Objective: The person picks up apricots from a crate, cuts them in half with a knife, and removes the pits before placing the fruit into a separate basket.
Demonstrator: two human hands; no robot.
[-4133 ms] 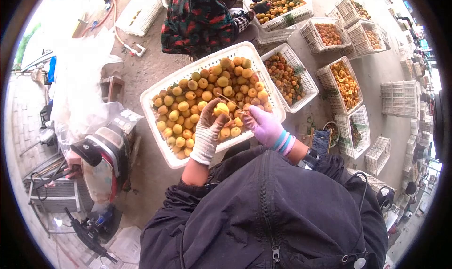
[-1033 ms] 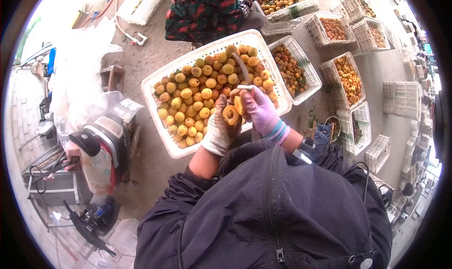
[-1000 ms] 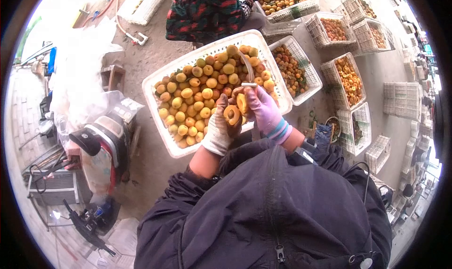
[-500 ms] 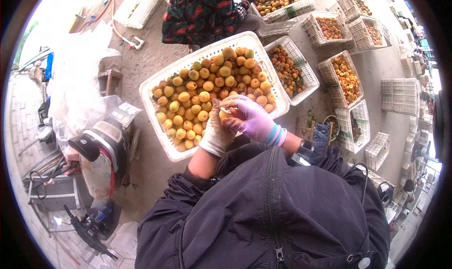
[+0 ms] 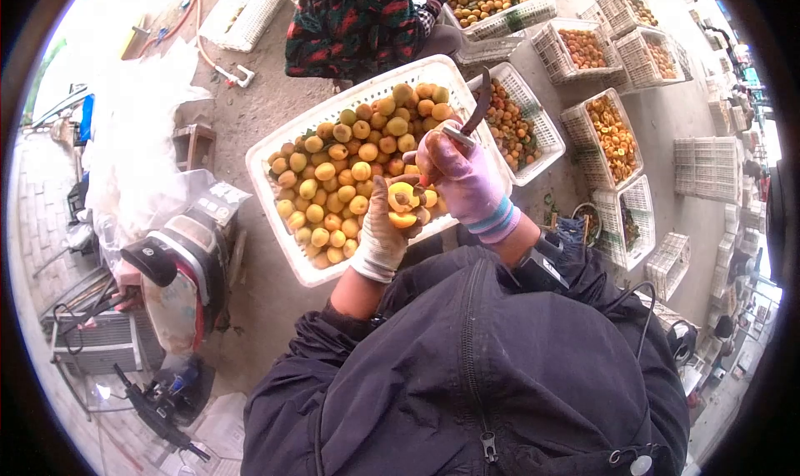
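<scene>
In the head view, my left hand [image 5: 381, 238], in a whitish glove, is closed around an apricot [image 5: 402, 219] cut into two halves, orange flesh facing up, with a brown pit showing. Above and to the right, my right hand [image 5: 457, 169], in a purple glove, grips a small knife [image 5: 477, 117]. Its dark curved blade points up and away from the fruit. Both hands are over the near right part of a white plastic crate [image 5: 268, 217] of whole apricots [image 5: 343, 163].
A crate of redder apricots [image 5: 508, 126] stands right of mine, and a crate of cut halves [image 5: 612, 138] farther right. A person in a patterned top [image 5: 354, 26] sits beyond. A scooter [image 5: 175, 284] is at left, stacked crates [image 5: 708, 172] at far right.
My right hand has moved up and right, away from the left, and the knife blade now shows. The apricot in my left hand now lies split in halves.
</scene>
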